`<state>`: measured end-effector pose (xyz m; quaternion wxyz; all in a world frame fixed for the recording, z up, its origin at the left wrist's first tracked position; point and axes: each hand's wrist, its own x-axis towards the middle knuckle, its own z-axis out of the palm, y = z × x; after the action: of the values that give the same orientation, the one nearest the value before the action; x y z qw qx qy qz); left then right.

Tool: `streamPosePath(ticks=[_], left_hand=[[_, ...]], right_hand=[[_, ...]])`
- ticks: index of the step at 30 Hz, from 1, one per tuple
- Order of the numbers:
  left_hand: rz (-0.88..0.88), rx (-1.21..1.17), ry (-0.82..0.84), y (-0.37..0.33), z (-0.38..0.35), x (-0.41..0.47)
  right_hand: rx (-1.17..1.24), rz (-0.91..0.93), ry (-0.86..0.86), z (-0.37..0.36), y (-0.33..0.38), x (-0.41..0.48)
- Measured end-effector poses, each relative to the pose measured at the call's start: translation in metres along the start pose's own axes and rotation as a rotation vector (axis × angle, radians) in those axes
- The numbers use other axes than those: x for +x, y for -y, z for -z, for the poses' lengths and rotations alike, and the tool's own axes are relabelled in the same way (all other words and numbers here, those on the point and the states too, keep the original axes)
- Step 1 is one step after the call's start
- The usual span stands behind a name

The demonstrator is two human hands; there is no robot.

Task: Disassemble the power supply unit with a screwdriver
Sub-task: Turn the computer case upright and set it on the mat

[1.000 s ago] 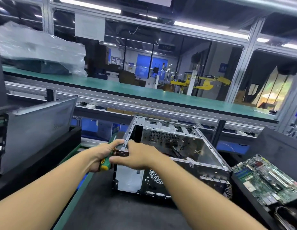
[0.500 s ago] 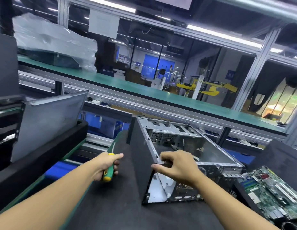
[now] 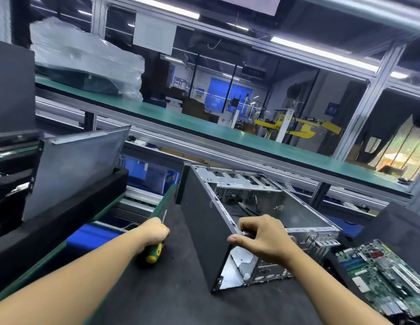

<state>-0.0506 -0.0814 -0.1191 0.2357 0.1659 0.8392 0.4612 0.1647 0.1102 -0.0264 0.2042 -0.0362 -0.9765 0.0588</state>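
Below, in the head view, the left hand (image 3: 153, 232) sat left of centre, clenched around a screwdriver (image 3: 154, 252) with a green and yellow handle. The handle's butt pointed down toward the black mat (image 3: 162, 296), and the thin shaft stuck up past the knuckles. The tip touched nothing that could be made out. Just right of it stood the open computer case (image 3: 199, 231) on the mat in the middle of the frame, its dark side wall facing the left hand and its bare metal interior open to the top. Which part inside it was the power supply unit could not be told. The right hand (image 3: 265, 240) was at the near upper edge of the case, with thumb and forefinger pinching the metal rim and the other fingers curled above it. A green circuit board (image 3: 378, 277) lay at the lower right, close to the case. A grey metal panel (image 3: 72, 174) leaned tilted at the left. A long green shelf (image 3: 227, 134) crossed the upper half of the frame, carrying a plastic-wrapped bundle (image 3: 87, 57) at the upper left.
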Motion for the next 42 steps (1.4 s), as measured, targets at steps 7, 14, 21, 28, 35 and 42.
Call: streamPosePath(ticks=[7, 14, 21, 28, 35, 42], left_hand=[[-0.092, 0.673, -0.07, -0.014, -0.013, -0.009], [-0.122, 0.666, -0.038, -0.009, -0.013, -0.003], [-0.301, 0.613, 0.269, -0.003, 0.002, -0.016], [-0.504, 0.686, 0.386, 0.006, 0.004, -0.014], [-0.583, 0.511, 0.231, 0.008, -0.018, -0.015], [-0.604, 0.503, 0.122, 0.015, -0.023, -0.019]], right_hand=[[-0.067, 0.005, -0.036, -0.009, 0.008, 0.006], [-0.163, -0.019, -0.059, -0.016, 0.025, 0.011], [-0.199, -0.066, -0.085, -0.037, 0.067, 0.033], [-0.046, -0.044, 0.101, 0.004, 0.031, 0.015], [-0.184, -0.188, 0.51, 0.041, -0.049, -0.017], [-0.347, -0.058, 0.304, 0.028, -0.06, -0.025]])
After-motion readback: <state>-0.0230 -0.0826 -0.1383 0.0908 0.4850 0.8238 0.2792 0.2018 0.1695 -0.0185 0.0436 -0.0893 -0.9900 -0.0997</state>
